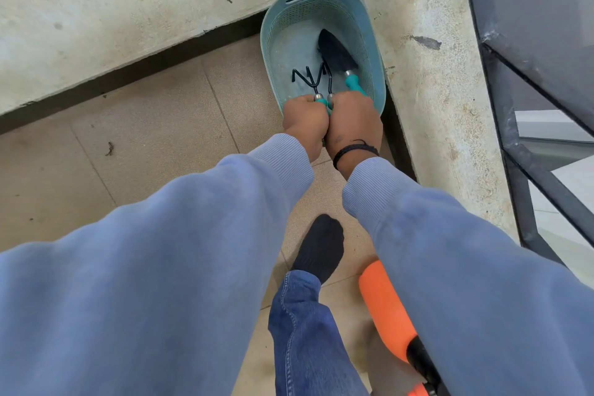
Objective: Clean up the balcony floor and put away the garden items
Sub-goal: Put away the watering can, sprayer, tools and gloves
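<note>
The balcony floor point(144, 125) is tan tile, hemmed by a stained concrete ledge point(128, 10) and, off to the right, a dark metal railing point(514, 80). Tucked into the corner where the ledge turns sits a teal plastic basket point(377, 74), perforated sides, handle slot at the far end. The person is bent over it in a blue sweatshirt, both arms reaching down together.

Inside the basket a trowel point(336, 50) already lies on the bottom, blade pointing away, its teal handle leaning on the near rim. The left hand point(305, 119) is curled tight round the teal handle of a small hand rake point(305, 79), whose black prongs rest low in the basket. The right hand point(353, 119) is likewise closed round a second handle, a thin black hooked tool point(326, 80) beside the rake; only its shaft shows clearly.

So this looks like the putting-away step, nearly done for these tools. Next, I'd say, both fists need to loosen and lift clear without tipping the basket. An orange item point(384, 302) by the person's foot, and a bit of debris point(110, 148) on the tiles, seem yet to be dealt with.
</note>
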The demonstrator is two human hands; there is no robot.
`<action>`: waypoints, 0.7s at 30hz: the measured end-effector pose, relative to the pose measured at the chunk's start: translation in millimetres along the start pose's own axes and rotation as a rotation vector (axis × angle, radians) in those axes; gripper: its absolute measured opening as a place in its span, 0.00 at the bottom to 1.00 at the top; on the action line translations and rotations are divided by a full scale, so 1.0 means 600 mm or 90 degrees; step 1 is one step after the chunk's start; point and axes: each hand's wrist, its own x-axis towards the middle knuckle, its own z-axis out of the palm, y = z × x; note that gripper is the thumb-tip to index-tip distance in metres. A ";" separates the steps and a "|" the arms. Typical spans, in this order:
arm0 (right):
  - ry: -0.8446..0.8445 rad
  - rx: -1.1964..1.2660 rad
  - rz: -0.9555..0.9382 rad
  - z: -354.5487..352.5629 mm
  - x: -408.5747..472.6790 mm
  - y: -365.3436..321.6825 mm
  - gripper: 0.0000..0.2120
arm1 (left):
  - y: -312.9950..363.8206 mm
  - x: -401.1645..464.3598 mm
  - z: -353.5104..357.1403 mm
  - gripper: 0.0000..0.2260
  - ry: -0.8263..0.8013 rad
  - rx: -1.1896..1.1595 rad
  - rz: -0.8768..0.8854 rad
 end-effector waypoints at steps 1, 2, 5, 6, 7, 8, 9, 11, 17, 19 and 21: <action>0.001 -0.006 -0.007 0.001 0.001 -0.001 0.11 | 0.001 -0.001 -0.001 0.18 0.000 -0.001 -0.005; 0.002 -0.012 -0.012 0.002 0.001 -0.001 0.12 | 0.002 -0.003 -0.003 0.19 0.000 -0.001 -0.006; 0.007 -0.027 -0.017 0.001 0.003 -0.001 0.12 | 0.005 -0.008 -0.004 0.19 -0.005 -0.005 -0.007; 0.013 -0.033 -0.017 0.001 0.004 -0.001 0.12 | 0.006 -0.010 -0.004 0.19 -0.007 -0.006 -0.009; 0.021 -0.043 -0.020 0.001 0.004 0.000 0.12 | 0.006 -0.011 -0.005 0.18 -0.008 -0.003 -0.008; 0.029 -0.060 -0.026 0.002 0.005 0.000 0.12 | 0.006 -0.011 -0.005 0.18 -0.009 0.003 -0.005; 0.033 -0.076 -0.032 0.003 0.007 0.000 0.13 | 0.007 -0.011 -0.005 0.17 -0.010 0.010 -0.003; 0.034 -0.089 -0.037 0.005 0.009 0.001 0.13 | 0.009 -0.013 -0.005 0.15 -0.012 0.022 0.000; 0.038 -0.099 -0.043 0.005 0.009 0.001 0.14 | 0.013 -0.019 -0.008 0.14 -0.012 0.030 0.005; 0.039 -0.099 -0.049 0.006 0.009 0.001 0.14 | 0.013 -0.021 -0.010 0.15 0.003 0.056 0.018; 0.046 -0.103 -0.056 0.007 0.008 0.002 0.14 | 0.013 -0.023 -0.010 0.16 0.034 0.092 0.050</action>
